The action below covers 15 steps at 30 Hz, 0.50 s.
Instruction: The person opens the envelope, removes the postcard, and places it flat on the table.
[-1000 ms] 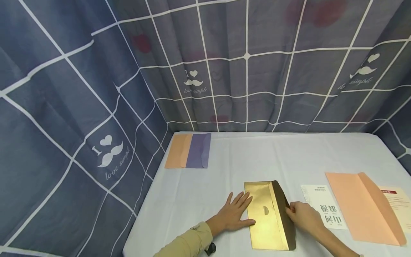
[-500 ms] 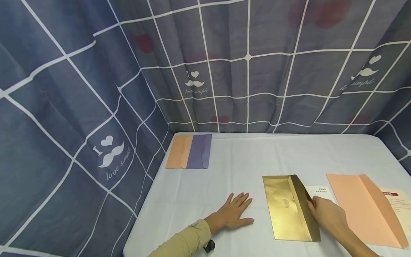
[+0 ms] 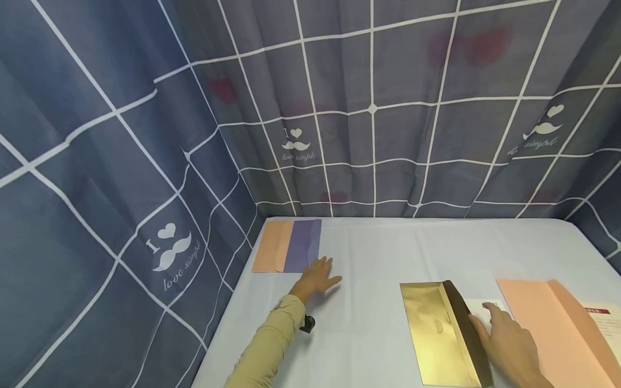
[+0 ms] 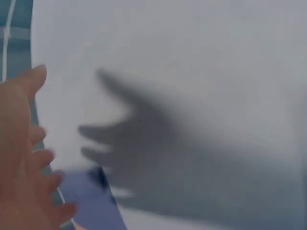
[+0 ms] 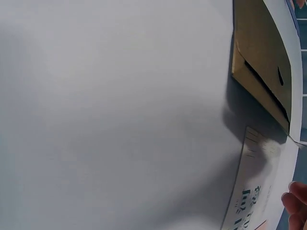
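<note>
My left hand (image 3: 316, 277), fingers spread, reaches over the table at the lower right corner of the purple envelope (image 3: 301, 245), which lies beside an orange one (image 3: 271, 245). In the left wrist view its fingers (image 4: 43, 184) are apart and hold nothing, with a shadow on the cloth. My right hand (image 3: 509, 345) is just right of the gold envelope (image 3: 434, 334), whose flap is open; thumb and fingers are parted and grip nothing. Under that hand lies a white printed card (image 5: 249, 191), partly hidden in the head view.
A peach envelope (image 3: 558, 323) with its flap open lies at the right, over a cream printed sheet (image 3: 606, 320). A white cloth (image 3: 368, 302) covers the table. Dark checked curtains (image 3: 402, 134) stand along the back and sides.
The right hand slid the gold envelope right, partly over the white card, and let it go. The left hand left the gold envelope and moved up and left toward the purple envelope.
</note>
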{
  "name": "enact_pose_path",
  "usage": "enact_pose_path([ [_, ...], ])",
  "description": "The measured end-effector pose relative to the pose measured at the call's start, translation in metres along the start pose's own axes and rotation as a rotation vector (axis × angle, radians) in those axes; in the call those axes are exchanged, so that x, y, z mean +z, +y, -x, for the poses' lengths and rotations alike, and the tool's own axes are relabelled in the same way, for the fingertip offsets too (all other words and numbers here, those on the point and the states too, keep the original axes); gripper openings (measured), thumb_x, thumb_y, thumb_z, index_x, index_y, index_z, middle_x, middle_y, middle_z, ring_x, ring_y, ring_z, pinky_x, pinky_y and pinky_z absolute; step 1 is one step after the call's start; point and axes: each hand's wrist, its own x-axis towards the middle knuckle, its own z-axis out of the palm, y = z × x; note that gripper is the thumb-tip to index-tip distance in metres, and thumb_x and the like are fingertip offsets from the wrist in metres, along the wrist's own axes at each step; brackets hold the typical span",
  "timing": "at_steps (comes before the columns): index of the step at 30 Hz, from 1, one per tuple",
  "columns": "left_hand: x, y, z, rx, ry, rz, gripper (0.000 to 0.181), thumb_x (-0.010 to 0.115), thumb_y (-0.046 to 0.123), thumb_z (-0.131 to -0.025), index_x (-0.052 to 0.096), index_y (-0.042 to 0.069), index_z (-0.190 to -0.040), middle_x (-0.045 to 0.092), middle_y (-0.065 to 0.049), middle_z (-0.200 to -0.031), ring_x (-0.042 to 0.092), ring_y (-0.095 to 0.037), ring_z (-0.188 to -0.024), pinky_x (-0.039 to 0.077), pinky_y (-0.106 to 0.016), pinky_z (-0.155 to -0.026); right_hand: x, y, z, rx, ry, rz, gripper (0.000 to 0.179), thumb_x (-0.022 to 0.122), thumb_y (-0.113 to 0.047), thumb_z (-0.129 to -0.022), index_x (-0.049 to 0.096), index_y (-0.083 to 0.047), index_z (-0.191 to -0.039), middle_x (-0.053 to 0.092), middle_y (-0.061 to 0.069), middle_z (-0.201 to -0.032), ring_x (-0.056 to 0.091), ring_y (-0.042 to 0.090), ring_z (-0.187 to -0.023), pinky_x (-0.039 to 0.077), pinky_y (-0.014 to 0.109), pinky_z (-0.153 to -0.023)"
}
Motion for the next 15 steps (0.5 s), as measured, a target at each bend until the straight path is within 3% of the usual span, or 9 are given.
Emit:
enact_pose_path([
  [3, 0.014, -0.021, 0.006, -0.114, 0.019, 0.015, 0.071, 0.048, 0.05, -0.096, 0.03, 0.006, -0.149, 0.024, -0.018, -0.153, 0.018, -0.041, -0.14, 0.015, -0.059, -0.109, 0.003, 0.008, 0.014, 0.027, -0.067, -0.015, 0.06, 0.046, -0.04, -0.1, 0.043, 0.015, -0.123, 0.06, 0.023, -0.085, 0.06, 0.04, -0.07, 0.046, 0.046, -0.05],
  [7, 0.037, -0.025, 0.022, -0.129, -0.028, -0.046, 0.071, 0.048, 0.052, -0.095, 0.035, 0.006, -0.147, 0.028, -0.018, -0.151, 0.024, -0.042, -0.137, 0.018, -0.059, -0.108, 0.004, 0.017, 0.025, 0.055, -0.158, -0.035, 0.061, 0.043, -0.041, -0.101, 0.04, 0.016, -0.123, 0.06, 0.017, -0.081, 0.06, 0.031, -0.064, 0.047, 0.043, -0.048],
  [11, 0.04, -0.003, 0.038, -0.067, -0.094, -0.147, 0.071, 0.045, 0.059, -0.093, 0.037, 0.013, -0.147, 0.029, -0.016, -0.151, 0.03, -0.04, -0.135, 0.022, -0.057, -0.107, 0.002, 0.02, 0.025, 0.026, -0.094, -0.03, 0.058, 0.045, -0.038, -0.101, 0.041, 0.015, -0.121, 0.058, 0.016, -0.081, 0.056, 0.025, -0.06, 0.045, 0.038, -0.045],
  [15, 0.031, 0.037, 0.063, -0.018, -0.209, -0.232, 0.07, 0.048, 0.063, -0.09, 0.038, 0.022, -0.147, 0.031, -0.011, -0.152, 0.033, -0.035, -0.135, 0.024, -0.054, -0.108, 0.0, 0.015, 0.021, -0.005, -0.002, -0.025, 0.054, 0.05, -0.035, -0.099, 0.044, 0.015, -0.119, 0.059, 0.022, -0.082, 0.057, 0.032, -0.06, 0.046, 0.042, -0.045],
])
